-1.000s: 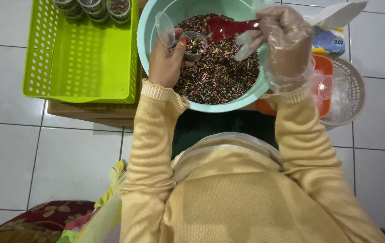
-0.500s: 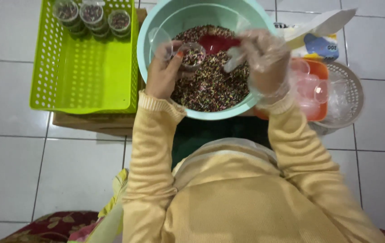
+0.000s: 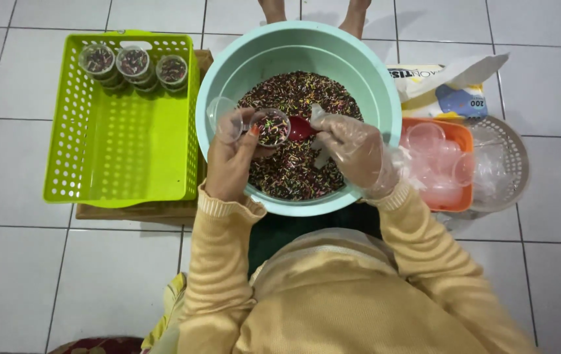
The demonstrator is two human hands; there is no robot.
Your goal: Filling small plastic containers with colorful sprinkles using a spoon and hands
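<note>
**Small cup held over a basin of sprinkles while a red spoon meets its rim**

Head view: the bare left hand (image 3: 231,164) is closed around a small clear plastic cup (image 3: 271,127), thumb and fingers pinching its side, with the cup's hinged clear lid (image 3: 224,120) hanging open to the left. The cup is already partly filled with mixed-coloured sprinkles and sits above the middle of the large round pale-teal plastic basin (image 3: 377,98). The basin holds a deep heap of dark, multicoloured sprinkles (image 3: 293,174). The right hand (image 3: 353,152), covered by a loose clear plastic glove, is wrapped tightly around the handle of a red plastic spoon (image 3: 299,128), whose bowl touches the right edge of the cup.

To the left stands a lime-green perforated plastic basket (image 3: 123,164) on a wooden board (image 3: 136,211); in its far corner three filled, lidded cups (image 3: 134,64) stand in a row. To the right of the basin an orange plastic tray (image 3: 459,134) carries empty clear cups (image 3: 435,157), just beside a round white mesh basket (image 3: 513,154). Behind them lies a white and blue printed bag (image 3: 451,88) on the white tiled floor (image 3: 18,275)
</note>
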